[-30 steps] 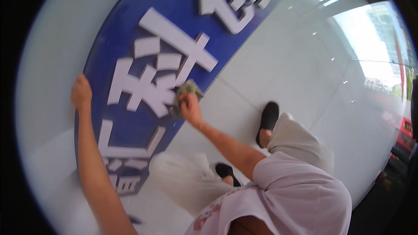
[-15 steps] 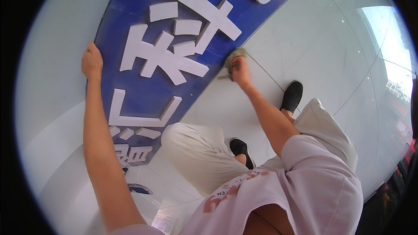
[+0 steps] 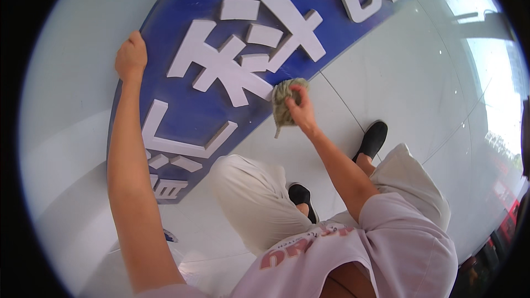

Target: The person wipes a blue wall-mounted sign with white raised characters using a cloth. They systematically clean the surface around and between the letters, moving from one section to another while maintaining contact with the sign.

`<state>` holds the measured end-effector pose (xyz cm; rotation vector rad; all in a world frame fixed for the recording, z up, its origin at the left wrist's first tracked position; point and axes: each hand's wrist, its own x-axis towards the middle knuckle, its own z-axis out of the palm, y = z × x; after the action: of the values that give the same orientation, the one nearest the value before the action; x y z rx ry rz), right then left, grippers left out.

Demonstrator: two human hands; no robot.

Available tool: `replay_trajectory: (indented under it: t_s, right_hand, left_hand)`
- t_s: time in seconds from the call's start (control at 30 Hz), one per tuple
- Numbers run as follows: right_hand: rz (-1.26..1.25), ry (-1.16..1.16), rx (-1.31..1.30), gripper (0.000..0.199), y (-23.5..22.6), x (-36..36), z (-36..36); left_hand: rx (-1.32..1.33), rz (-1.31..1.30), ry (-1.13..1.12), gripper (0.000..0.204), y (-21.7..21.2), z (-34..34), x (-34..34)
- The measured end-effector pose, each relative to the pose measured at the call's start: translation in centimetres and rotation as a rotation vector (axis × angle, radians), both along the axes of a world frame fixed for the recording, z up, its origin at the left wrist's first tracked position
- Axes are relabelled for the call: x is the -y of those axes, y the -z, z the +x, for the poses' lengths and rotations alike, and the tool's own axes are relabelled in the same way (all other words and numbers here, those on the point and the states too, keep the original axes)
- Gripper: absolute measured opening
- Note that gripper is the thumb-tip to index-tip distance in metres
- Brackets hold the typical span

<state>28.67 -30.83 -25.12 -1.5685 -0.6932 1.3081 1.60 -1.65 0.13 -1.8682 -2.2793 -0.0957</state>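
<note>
A long blue sign board (image 3: 182, 116) with thick white raised characters (image 3: 208, 69) stands on edge in front of me. My left hand (image 3: 131, 58) is closed over its far left edge, fingertips hidden behind the board. In my right hand (image 3: 301, 109) is a crumpled greenish-grey cloth (image 3: 282, 111), pinched between thumb and fingers. The cloth hangs at the board's near right edge, by the foot of a white character, and its upper part seems to touch that edge.
Pale glossy floor tiles (image 3: 386, 66) spread to the right, with bright window reflections. A white wall (image 3: 66, 105) rises at left. My bent knee (image 3: 237, 182) is close to the board's lower end, and my black shoes (image 3: 372, 139) rest on the tiles. Dark and red items lie at lower right.
My right hand has turned and drawn back slightly to the left and nearer, so more of the cloth shows. The view has shifted, and my left hand keeps its hold farther up the board's edge.
</note>
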Motion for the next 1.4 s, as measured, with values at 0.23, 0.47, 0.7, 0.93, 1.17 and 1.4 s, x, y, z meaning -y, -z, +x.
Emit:
replay_trajectory:
  t_s: [0.23,0.47,0.7,0.93,1.17,1.4]
  right_hand:
    - [0.388,-0.273,0.804,0.065,-8.8,-8.8,7.5]
    - [0.194,-0.563,1.041,0.069,-12.0,-10.7,9.9]
    - [0.153,-0.254,0.805,0.04,-11.7,-13.7,15.1]
    - [0.535,-0.233,0.958,0.026,-18.0,-15.7,8.1]
    - [0.817,-0.087,1.029,0.05,-12.9,-14.3,3.8]
    - [0.547,-0.077,0.923,0.062,-11.9,-13.5,0.5]
  left_hand:
    - [0.03,-0.017,0.02,0.067,0.1,1.1,-0.1]
    - [0.089,-0.07,0.039,0.063,-0.1,0.4,0.4]
    - [0.104,-0.016,0.094,0.062,-0.1,0.6,0.8]
    - [0.122,-0.029,0.08,0.062,-0.2,0.7,0.6]
    - [0.137,0.017,0.115,0.061,-0.3,1.0,0.8]
    - [0.122,-0.001,0.106,0.061,0.3,0.3,0.4]
